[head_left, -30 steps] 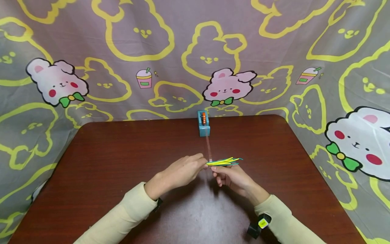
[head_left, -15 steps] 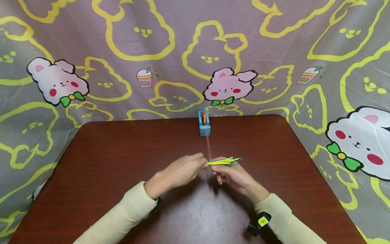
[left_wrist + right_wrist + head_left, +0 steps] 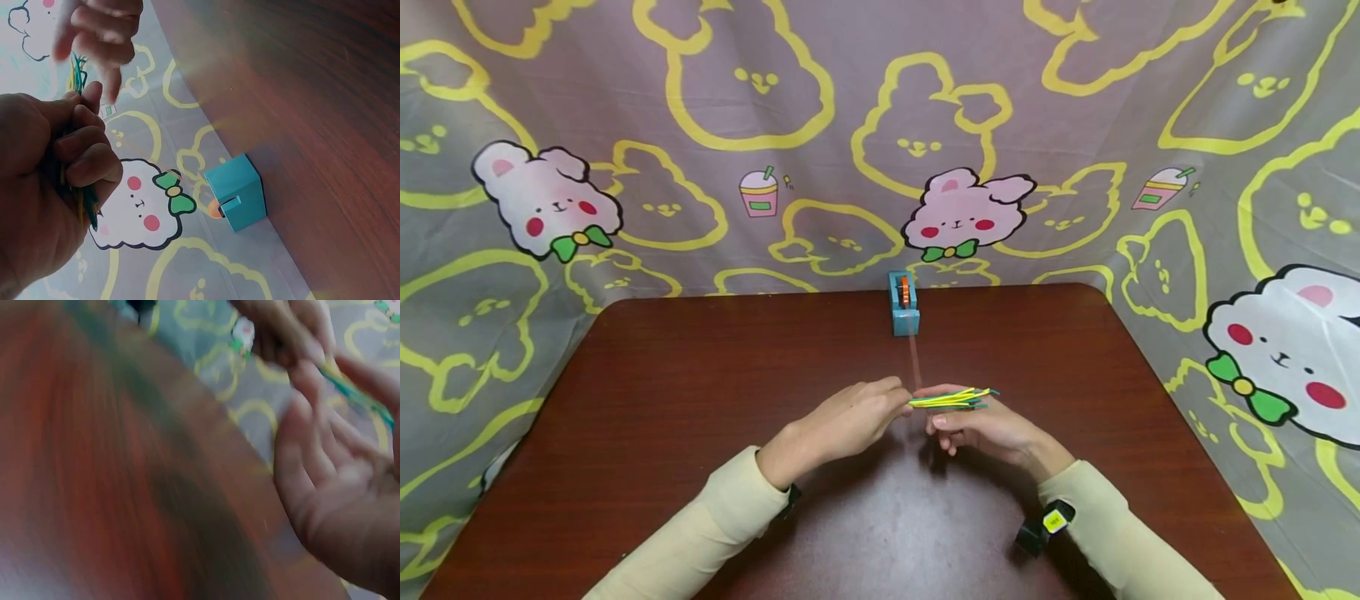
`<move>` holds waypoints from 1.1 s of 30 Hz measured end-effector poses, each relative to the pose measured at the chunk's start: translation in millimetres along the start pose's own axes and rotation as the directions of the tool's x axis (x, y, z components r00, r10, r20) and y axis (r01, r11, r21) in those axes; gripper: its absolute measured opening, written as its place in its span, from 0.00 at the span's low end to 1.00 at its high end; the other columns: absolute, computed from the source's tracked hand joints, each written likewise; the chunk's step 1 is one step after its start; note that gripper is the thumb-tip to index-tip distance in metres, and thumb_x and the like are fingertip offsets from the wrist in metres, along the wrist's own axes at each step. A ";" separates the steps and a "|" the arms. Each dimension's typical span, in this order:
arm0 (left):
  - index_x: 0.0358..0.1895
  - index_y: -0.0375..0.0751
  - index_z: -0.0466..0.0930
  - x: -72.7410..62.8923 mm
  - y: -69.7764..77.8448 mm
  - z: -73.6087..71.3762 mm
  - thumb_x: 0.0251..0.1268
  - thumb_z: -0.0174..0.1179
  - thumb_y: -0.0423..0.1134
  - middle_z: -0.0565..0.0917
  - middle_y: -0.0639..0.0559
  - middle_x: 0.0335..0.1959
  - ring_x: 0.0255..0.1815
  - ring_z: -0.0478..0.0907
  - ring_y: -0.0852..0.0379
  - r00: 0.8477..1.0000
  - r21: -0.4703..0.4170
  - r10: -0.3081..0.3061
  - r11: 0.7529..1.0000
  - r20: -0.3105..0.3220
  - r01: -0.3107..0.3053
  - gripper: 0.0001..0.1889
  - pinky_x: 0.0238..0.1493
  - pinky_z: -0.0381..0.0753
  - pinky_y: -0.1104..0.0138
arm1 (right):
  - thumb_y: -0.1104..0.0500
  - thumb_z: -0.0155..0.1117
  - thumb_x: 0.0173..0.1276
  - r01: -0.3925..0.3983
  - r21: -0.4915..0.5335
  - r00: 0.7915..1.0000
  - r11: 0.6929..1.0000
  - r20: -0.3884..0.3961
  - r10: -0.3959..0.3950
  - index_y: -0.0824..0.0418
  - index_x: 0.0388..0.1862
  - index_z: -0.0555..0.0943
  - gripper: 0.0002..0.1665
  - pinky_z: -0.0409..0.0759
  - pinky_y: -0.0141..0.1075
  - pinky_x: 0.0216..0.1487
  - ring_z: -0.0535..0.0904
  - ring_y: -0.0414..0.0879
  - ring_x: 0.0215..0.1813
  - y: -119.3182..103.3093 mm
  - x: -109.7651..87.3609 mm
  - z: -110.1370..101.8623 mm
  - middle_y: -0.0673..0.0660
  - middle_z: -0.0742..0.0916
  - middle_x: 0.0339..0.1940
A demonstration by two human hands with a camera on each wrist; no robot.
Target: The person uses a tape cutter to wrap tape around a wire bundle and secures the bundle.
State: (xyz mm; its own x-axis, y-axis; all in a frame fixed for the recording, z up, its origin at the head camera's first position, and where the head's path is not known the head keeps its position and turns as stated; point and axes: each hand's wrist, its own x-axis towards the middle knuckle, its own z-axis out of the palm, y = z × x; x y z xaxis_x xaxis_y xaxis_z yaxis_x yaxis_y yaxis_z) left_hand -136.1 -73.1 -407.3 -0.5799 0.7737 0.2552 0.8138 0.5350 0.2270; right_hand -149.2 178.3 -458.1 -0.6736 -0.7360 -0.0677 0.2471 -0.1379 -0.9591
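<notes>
My left hand (image 3: pixel 850 417) grips a bundle of thin yellow and green wire-like strands (image 3: pixel 951 399); in the left wrist view its fingers curl round them, and both ends of the bundle (image 3: pixel 78 74) stick out of the fist. My right hand (image 3: pixel 988 429) is at the free end, fingers loosely spread and thumb below the strands, apart from them. In the right wrist view the bundle (image 3: pixel 356 394) passes between its index finger and thumb side. A clear tape strip (image 3: pixel 915 362) runs from the blue tape dispenser (image 3: pixel 906 322) to the bundle by the left fingertips.
The dispenser, with an orange core (image 3: pixel 905 292), stands at the back edge of the dark brown wooden table (image 3: pixel 700 358). A grey patterned curtain (image 3: pixel 820 125) rises behind and on both sides. Each wrist wears a black camera mount (image 3: pixel 1037 533).
My right thumb has come away from the strands and moved down, and the right wrist has shifted slightly right and up. The left hand stays in place with the bundle.
</notes>
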 end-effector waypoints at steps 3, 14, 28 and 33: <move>0.42 0.39 0.83 0.1 -0.6 0.0 0.75 0.58 0.36 0.77 0.55 0.34 0.27 0.75 0.62 1.000 0.016 0.002 1.000 -0.010 -0.001 0.06 0.29 0.76 0.70 | 0.67 0.59 0.75 -0.043 -0.148 0.993 0.988 0.104 0.059 0.72 0.70 0.68 0.27 0.83 0.39 0.38 0.83 0.48 0.36 -6.2 -0.9 -22.6 0.65 0.87 0.43; 0.44 0.39 0.85 0.1 -1.0 -1.6 0.76 0.58 0.38 0.75 0.56 0.32 0.24 0.71 0.65 1.000 0.008 0.003 1.000 -0.006 -0.003 0.08 0.27 0.73 0.73 | 0.40 0.41 0.83 -0.371 -0.195 0.928 0.908 -0.105 0.357 0.72 0.59 0.80 0.38 0.85 0.39 0.35 0.86 0.51 0.41 -35.6 22.7 -71.5 0.65 0.88 0.47; 0.42 0.42 0.85 1.3 -4.0 1.6 0.74 0.61 0.36 0.72 0.58 0.30 0.21 0.68 0.66 0.999 0.040 0.024 0.999 -0.035 -0.023 0.04 0.23 0.68 0.73 | 0.45 0.39 0.84 -0.387 -0.196 0.823 0.901 0.367 0.434 0.80 0.53 0.77 0.37 0.85 0.37 0.30 0.87 0.48 0.35 -39.3 27.5 -45.8 0.60 0.89 0.35; 0.44 0.44 0.86 1.5 -4.5 1.9 0.72 0.62 0.36 0.71 0.58 0.29 0.20 0.65 0.66 0.998 0.055 0.030 0.998 -0.046 -0.027 0.05 0.21 0.66 0.74 | 0.54 0.43 0.84 -0.350 -0.156 0.837 0.924 0.390 0.383 0.83 0.54 0.76 0.30 0.84 0.35 0.27 0.87 0.47 0.33 -38.6 24.8 -41.8 0.59 0.89 0.33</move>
State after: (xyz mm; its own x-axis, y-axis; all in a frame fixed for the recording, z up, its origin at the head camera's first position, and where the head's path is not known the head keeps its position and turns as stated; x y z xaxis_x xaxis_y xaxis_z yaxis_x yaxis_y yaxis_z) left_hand -140.5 -73.7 -409.7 -0.5564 0.7728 0.3053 0.8303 0.5316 0.1674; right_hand -204.6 193.1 -434.2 -0.1973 -0.9277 -0.3169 0.3553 0.2336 -0.9051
